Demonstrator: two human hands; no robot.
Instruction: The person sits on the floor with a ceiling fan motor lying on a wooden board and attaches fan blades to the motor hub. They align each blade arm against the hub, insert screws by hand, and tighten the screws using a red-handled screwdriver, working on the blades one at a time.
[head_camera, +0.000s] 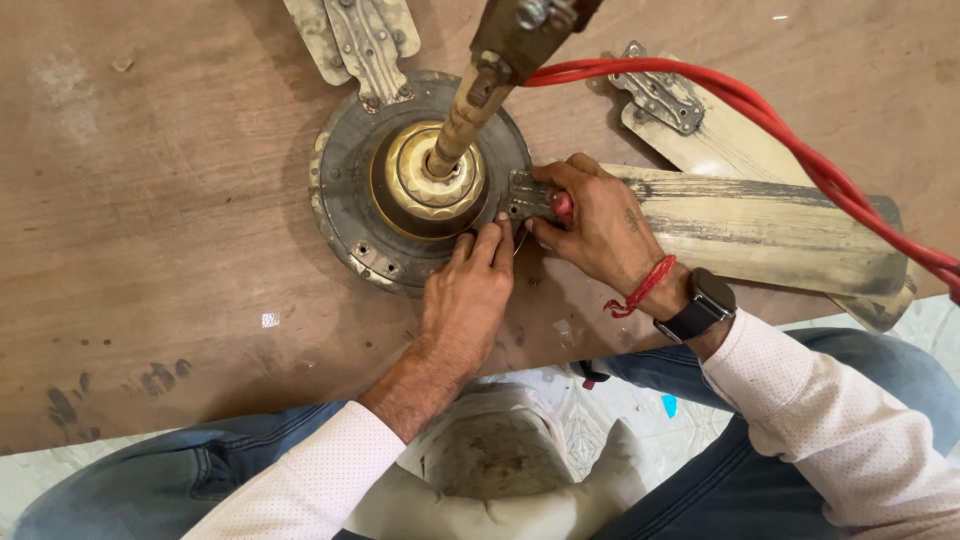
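A dusty round ceiling fan motor (350, 185) with a brass centre cup (415, 180) and a down rod (465, 110) lies on a brown board. My right hand (600, 225) grips a red-handled screwdriver (562, 205) over the metal bracket (525, 195) of a dirty cream fan blade (760, 225) at the motor's right edge. My left hand (470, 285) has its fingertips pinched at the motor's rim beside that bracket; what it pinches is too small to see.
A second blade (700, 130) lies behind the first, and a third blade's bracket (365, 40) meets the motor at the top. A red cable (800, 150) runs from the rod to the right. A pale blade-like part (500, 450) lies between my knees.
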